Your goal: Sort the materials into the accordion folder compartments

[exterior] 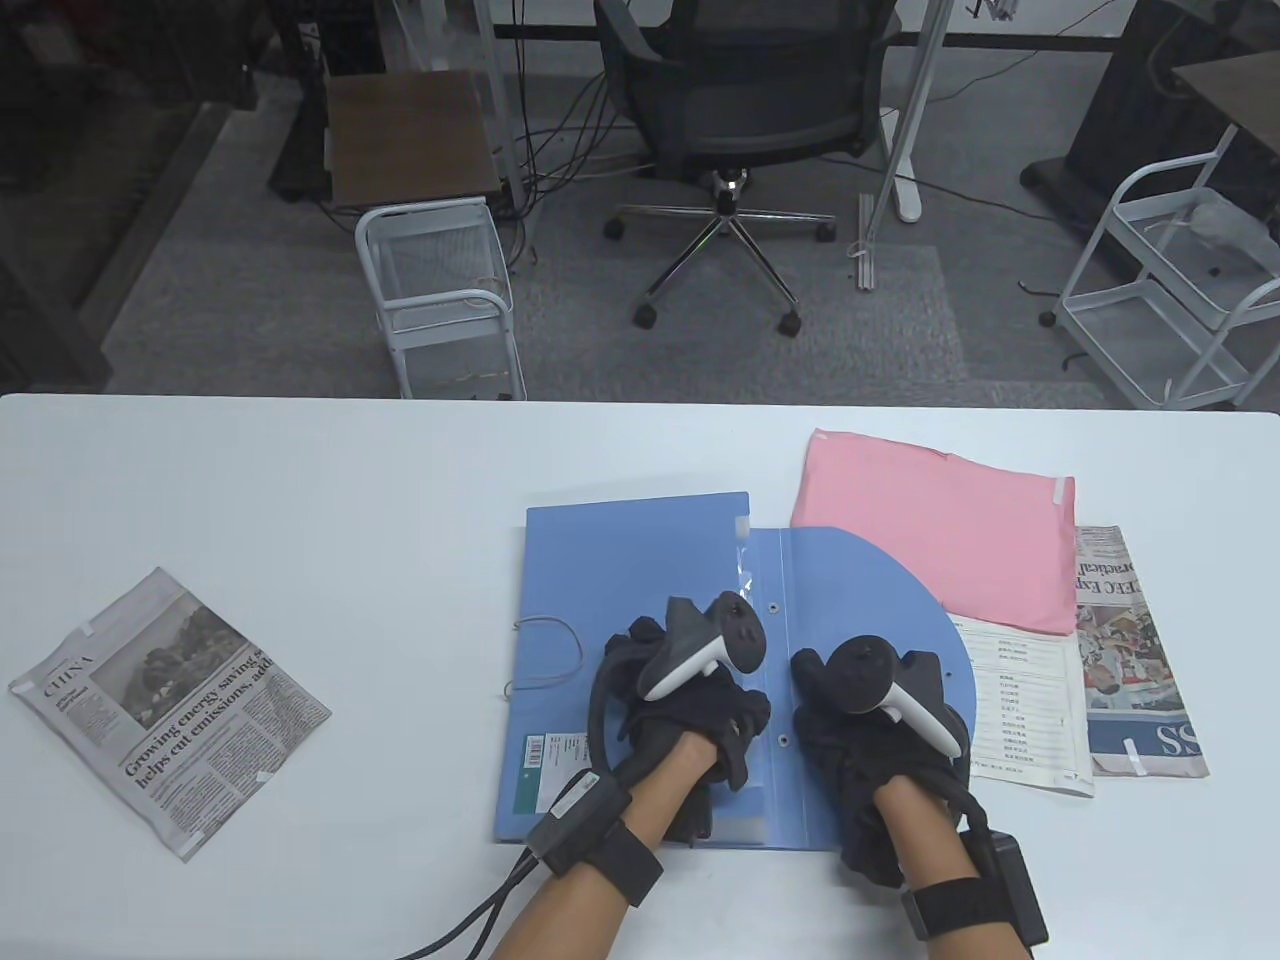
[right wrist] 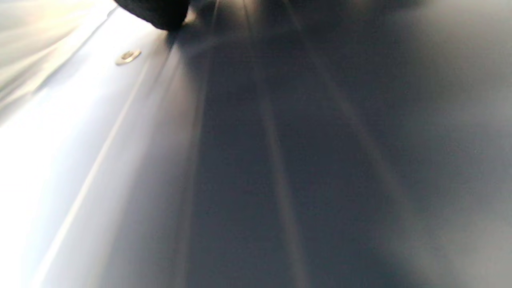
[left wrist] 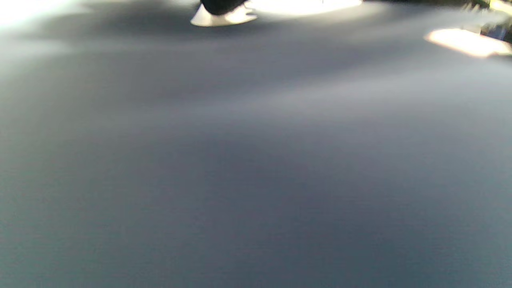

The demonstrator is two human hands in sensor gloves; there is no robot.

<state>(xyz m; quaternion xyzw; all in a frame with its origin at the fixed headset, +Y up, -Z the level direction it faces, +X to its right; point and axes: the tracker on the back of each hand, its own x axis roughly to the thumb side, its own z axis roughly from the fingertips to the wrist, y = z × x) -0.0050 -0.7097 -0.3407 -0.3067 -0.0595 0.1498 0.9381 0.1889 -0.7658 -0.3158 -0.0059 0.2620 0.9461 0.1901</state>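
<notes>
Lying flat near the table's (exterior: 300, 480) front edge, the blue accordion folder (exterior: 620, 560) sat beneath both hands: left hand (exterior: 690, 700) rested on its body, right hand (exterior: 870, 740) on its rounded flap (exterior: 860, 590); neither hand's grip could be made out.

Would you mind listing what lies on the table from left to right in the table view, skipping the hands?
Folded newspaper → blue accordion folder → pink folder → white printed sheet → second newspaper.

Both wrist views blurred; hands' fingers hidden under trackers.
</notes>
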